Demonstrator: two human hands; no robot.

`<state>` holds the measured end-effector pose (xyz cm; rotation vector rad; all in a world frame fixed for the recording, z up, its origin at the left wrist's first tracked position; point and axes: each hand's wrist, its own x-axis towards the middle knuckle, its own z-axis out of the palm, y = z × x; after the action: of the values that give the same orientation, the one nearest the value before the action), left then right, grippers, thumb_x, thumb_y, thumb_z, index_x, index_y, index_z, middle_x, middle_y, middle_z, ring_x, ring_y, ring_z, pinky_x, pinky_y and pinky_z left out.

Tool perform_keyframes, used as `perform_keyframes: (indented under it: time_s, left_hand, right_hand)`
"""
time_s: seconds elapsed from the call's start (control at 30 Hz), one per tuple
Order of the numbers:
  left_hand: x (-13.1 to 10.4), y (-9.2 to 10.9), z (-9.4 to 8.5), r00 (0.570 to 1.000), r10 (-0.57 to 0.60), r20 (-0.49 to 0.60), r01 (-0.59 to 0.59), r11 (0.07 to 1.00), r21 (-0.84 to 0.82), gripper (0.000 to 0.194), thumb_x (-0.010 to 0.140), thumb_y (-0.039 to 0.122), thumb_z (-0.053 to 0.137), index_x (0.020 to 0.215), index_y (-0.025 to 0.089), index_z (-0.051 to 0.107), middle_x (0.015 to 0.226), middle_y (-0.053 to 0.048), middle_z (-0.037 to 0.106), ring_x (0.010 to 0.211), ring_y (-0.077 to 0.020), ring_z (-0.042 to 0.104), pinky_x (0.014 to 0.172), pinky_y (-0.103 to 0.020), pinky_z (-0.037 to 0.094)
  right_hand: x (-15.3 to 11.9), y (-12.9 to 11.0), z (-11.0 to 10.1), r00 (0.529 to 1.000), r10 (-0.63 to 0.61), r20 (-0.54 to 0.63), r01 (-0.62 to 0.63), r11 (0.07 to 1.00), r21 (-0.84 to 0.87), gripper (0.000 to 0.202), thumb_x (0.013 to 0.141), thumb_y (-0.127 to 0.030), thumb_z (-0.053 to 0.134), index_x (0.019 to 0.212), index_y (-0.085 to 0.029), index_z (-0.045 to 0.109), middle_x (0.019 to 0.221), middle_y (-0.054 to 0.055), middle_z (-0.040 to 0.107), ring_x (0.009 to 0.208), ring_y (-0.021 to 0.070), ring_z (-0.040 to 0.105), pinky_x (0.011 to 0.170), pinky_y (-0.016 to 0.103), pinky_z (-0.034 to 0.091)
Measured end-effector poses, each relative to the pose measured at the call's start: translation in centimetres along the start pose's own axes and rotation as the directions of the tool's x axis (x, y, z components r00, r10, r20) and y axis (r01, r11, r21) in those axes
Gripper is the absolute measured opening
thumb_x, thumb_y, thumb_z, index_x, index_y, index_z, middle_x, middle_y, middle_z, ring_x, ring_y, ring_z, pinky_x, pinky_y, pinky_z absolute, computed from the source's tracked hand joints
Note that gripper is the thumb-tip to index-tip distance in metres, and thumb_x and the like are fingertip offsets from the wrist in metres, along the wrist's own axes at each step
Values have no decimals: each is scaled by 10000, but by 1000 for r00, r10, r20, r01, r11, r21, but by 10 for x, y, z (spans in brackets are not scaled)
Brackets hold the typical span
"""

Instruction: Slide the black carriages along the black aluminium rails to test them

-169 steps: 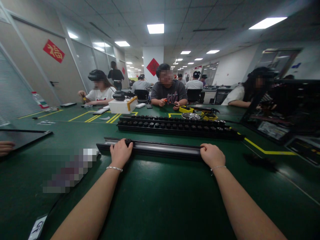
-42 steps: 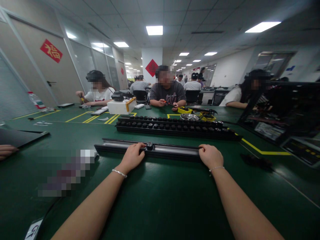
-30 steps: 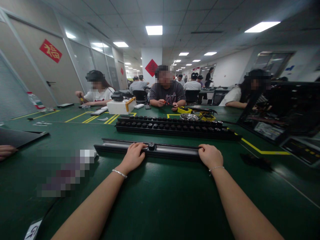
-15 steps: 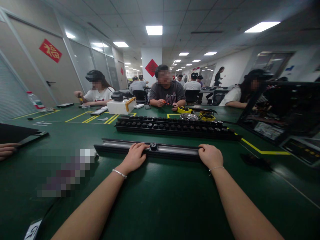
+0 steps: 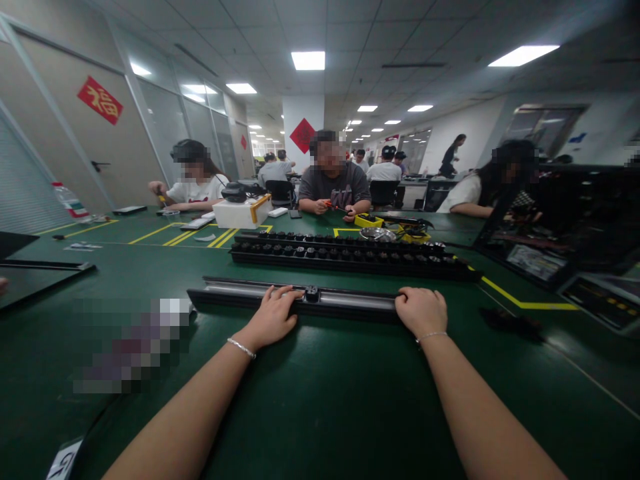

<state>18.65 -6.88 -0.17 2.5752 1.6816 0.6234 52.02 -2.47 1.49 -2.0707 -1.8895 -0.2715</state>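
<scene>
A long black channel rail [image 5: 360,303] with a shiny grey inner strip lies crosswise in front of me. In its channel, near the middle, sits a small black block [image 5: 312,293]. My left hand [image 5: 273,317] rests on the rail left of the block, fingers stretched out and the fingertips at the block's left side. The thumb lies along the near edge, apart from the fingers. Around the rail's right end my right hand [image 5: 424,311] is closed, its fingertips partly hidden behind the rail.
Farther back lie black rails [image 5: 350,263] filled with rows of small black blocks. A white box [image 5: 235,215], yellow bins [image 5: 369,221] and a metal dish [image 5: 378,235] stand beyond. Dark equipment [image 5: 550,227] occupies the right; a black panel [image 5: 45,273] lies left. Several people sit around.
The small block has slid slightly right along the channel, and my left hand has shifted right with it. My right hand stays at the rail's end. Another person's hand at far left has mostly withdrawn.
</scene>
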Motion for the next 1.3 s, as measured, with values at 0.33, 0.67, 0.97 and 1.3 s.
perform_keyframes:
  time_s: [0.33, 0.67, 0.97, 1.3]
  left_hand:
    - [1, 6, 2, 998, 64, 17, -64, 998, 13, 591, 735, 211, 518, 1311, 230, 385, 1338, -73, 497, 1326, -239, 314, 1121, -529, 107]
    - [2, 12, 3, 996, 82, 40, -83, 996, 24, 617, 711, 175, 502, 1312, 229, 377, 1358, -77, 479, 1318, -242, 328, 1118, -547, 83]
    - [1, 15, 6, 991, 127, 35, -129, 991, 36, 632, 695, 155, 485, 1312, 225, 368, 1373, -66, 467, 1293, -238, 360, 1122, -543, 45]
    - [4, 28, 7, 984, 164, 74, -166, 986, 29, 668, 674, 143, 488, 1323, 211, 341, 1353, -75, 480, 1276, -224, 371, 1126, -518, 11]
  right_hand:
    - [-1, -10, -1, 991, -102, -88, 104, 994, 21, 348, 819, -233, 379, 969, -154, 682, 1024, 75, 681, 965, 200, 571, 905, 334, 355]
    - [-13, -48, 4, 918, -374, -131, 392, 908, 151, 350, 848, -215, 376, 1074, -153, 636, 1101, 79, 649, 1015, 197, 552, 924, 319, 380]
    - [-39, -91, 5, 796, -598, -95, 604, 773, 194, 476, 852, -226, 394, 1317, -289, 476, 1367, 57, 467, 1180, 216, 457, 1008, 404, 328]
    - [-43, -97, 8, 785, -619, -15, 613, 773, 167, 525, 829, -219, 420, 1337, -347, 435, 1432, 55, 381, 1239, 237, 397, 1024, 460, 295]
